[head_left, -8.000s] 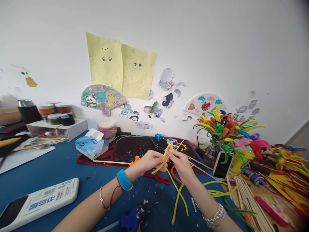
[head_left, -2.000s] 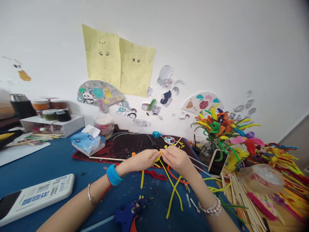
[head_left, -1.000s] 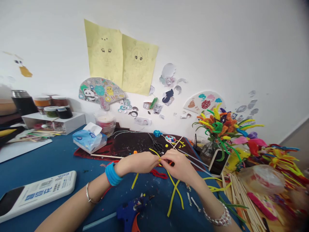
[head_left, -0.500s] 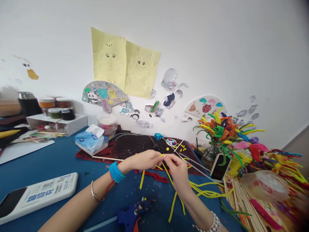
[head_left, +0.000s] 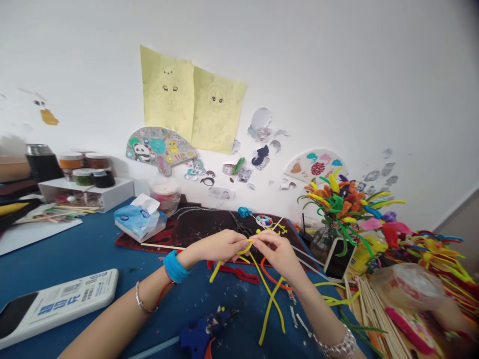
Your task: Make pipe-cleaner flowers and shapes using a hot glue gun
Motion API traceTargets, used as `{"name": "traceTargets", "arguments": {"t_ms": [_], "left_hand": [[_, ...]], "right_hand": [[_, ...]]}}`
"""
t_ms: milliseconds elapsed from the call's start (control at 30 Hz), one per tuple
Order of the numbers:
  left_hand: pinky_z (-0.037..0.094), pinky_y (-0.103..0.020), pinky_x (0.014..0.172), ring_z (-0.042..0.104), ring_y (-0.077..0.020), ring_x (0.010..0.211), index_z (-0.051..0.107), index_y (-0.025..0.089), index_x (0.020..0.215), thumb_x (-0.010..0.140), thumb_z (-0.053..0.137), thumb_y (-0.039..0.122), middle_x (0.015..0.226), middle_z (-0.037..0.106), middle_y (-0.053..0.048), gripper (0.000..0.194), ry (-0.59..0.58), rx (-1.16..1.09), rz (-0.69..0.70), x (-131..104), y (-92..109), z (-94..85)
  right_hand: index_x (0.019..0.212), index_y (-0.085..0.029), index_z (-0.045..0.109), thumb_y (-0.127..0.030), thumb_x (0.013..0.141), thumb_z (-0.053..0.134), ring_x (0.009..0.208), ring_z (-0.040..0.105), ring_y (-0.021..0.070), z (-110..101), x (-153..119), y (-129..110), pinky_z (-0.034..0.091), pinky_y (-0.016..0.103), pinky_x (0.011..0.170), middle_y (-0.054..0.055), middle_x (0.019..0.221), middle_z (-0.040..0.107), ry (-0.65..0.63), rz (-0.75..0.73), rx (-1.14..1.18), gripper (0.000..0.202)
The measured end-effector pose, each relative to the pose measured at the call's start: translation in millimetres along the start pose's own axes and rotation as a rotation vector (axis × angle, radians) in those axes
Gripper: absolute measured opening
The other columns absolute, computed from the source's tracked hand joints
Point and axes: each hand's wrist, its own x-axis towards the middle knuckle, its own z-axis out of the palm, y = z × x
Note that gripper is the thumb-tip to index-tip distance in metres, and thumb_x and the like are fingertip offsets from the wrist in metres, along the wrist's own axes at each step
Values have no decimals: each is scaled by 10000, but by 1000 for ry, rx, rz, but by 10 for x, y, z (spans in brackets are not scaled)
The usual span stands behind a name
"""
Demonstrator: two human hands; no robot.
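1. Fuzz coats the yellow stem (head_left: 248, 247), bent into a small curve; the left hand (head_left: 222, 245) and right hand (head_left: 275, 252) pinch it between thumbs and fingertips, close together just in front of the dark mat (head_left: 202, 224).
2. Half a second ago only a sliver of it showed between the fingers; now the curve is exposed.
3. Below the hands, crossed yellow stems (head_left: 272, 300) and a folded red stem (head_left: 239, 273), both fuzzy, lie on the blue tabletop (head_left: 93, 249), near a smooth-looking orange loop (head_left: 265, 271).
4. Nearer the wearer sits a blue plastic glue gun (head_left: 196, 339).
5. Rightward are slim wooden sticks (head_left: 377, 319), fuzzy multicoloured flowers (head_left: 340, 197) and a crinkled translucent bag (head_left: 406, 286), which was not there eight seconds ago.
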Motion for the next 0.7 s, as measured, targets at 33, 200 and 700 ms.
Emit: {"name": "traceTargets", "arguments": {"t_ms": [33,200,700], "left_hand": [[374,-187,412,457,-74,421,440,165,653,870,299,427,587,502,19,369,5,7,1,-3,5,4],[367,-182,409,441,-71,404,514,146,702,875,307,402,542,465,30,372,-84,-132,17,-1,42,17],[237,-223,487,325,-83,514,410,170,680,904,290,433,586,378,45,366,95,274,167,16,117,110]], "right_hand": [[822,-189,703,-309,805,573,640,514,143,-13,-1,-5,377,251,503,50,800,612,-25,-2,-14,177],[702,-165,662,-315,799,582,673,516,148,-52,-8,-79,424,269,598,30,721,568,-90,-10,122,195],[740,-160,606,-369,829,512,686,531,166,-116,51,77,422,268,624,39,755,584,74,55,-5,245]]}}
